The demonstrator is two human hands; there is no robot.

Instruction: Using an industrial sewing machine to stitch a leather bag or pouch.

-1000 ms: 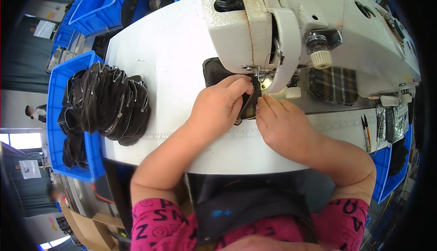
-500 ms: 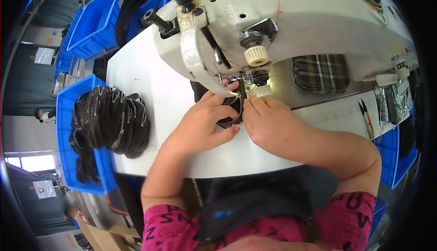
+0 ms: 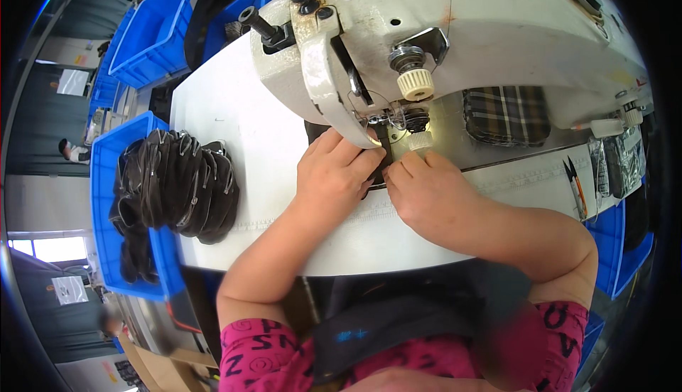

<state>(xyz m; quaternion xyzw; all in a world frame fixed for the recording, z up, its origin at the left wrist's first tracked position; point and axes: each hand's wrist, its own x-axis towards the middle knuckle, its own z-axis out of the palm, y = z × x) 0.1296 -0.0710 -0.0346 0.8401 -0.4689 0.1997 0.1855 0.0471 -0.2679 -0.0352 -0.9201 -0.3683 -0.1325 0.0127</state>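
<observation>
Hands pinning dark fabric piece (image 3: 380, 172) under sewing machine (image 3: 455, 29) needle.
Left hand (image 3: 339, 173), right hand (image 3: 426, 196) press flat, fingers closed; piece looks soft, light; hold edges.

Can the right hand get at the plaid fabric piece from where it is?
Probably yes: the plaid fabric piece lies uncovered on the machine bed just beyond the right hand, though the sewing machine arm overhangs its far edge.

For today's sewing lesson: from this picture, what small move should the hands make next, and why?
Probably ease the dark piece a little further under the needle, guiding it with both hands. The left hand and right hand lie flat on it, fingertips meeting just before the sewing machine head, where only a sliver of the piece shows.
</observation>
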